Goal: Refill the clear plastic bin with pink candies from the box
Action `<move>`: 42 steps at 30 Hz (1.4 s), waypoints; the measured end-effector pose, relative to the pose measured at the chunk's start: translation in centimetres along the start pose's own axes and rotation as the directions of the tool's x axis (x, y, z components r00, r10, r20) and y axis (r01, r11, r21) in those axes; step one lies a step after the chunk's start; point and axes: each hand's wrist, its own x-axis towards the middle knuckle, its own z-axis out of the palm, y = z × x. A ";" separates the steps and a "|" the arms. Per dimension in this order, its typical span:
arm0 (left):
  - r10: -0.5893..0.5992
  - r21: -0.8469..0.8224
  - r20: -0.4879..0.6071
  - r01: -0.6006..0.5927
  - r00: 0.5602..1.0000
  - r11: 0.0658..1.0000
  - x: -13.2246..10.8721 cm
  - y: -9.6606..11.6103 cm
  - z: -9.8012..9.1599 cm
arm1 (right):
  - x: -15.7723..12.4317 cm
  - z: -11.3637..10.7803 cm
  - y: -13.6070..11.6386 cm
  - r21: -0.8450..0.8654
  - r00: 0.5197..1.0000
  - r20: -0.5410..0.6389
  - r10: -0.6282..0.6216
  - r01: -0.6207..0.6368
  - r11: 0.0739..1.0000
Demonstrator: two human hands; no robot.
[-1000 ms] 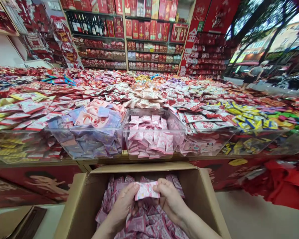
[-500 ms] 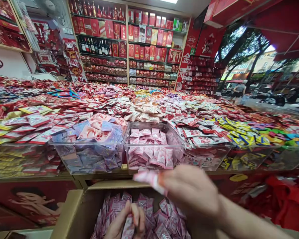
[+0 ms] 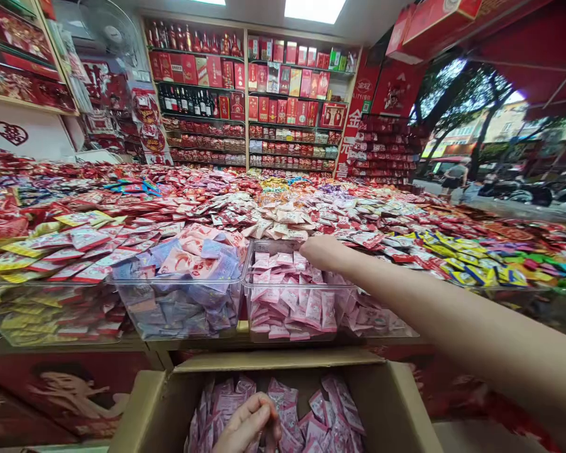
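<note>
Shelves behind, front-right pink packets in bin, long axes near-upright

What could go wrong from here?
Right hand is at the rear of the clear bin; anything dropped there might land among the beige packets behind. Right forearm crosses over the neighbouring packets and could knock some loose. Left hand is curled in the cardboard box, hiding any grip; a slip might go unseen.
</note>
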 end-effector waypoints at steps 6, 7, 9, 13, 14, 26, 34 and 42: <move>-0.035 0.032 -0.043 0.037 0.998 0.999 0.0 0.0 -0.1 | 0.4 0.7 -0.1 0.023 0.997 0.080 -0.010 0.008 1.000; -0.042 0.033 -0.044 0.043 0.998 0.999 0.1 -0.2 -0.1 | 0.4 0.9 -0.2 0.026 0.996 0.092 -0.008 0.006 1.000; -0.046 0.034 -0.046 0.048 0.998 0.998 0.1 -0.4 -0.1 | 0.4 1.3 -0.3 0.030 0.993 0.115 -0.003 0.000 1.000; -0.050 0.035 -0.046 0.051 0.998 0.998 0.1 -0.5 0.0 | 0.2 0.8 0.3 0.047 0.989 0.147 -0.005 -0.002 0.999; -0.058 0.026 -0.051 0.060 0.997 0.998 0.0 -0.5 0.0 | -0.1 0.2 0.6 0.046 0.990 0.139 -0.002 -0.004 0.999; 0.141 -0.221 -0.302 -0.213 0.943 0.952 0.5 -1.2 1.1 | -15.4 8.6 -12.5 0.749 0.985 0.100 -0.143 0.020 0.662; 0.095 -0.247 -0.407 -0.210 0.908 0.946 0.2 -0.5 1.6 | -16.2 15.4 -15.4 0.996 0.991 0.068 -0.112 -0.061 0.061; 0.131 -0.150 -0.315 -0.185 0.940 0.971 -0.1 0.0 2.8 | -16.8 14.8 -14.6 0.744 0.981 -0.189 0.049 0.111 0.659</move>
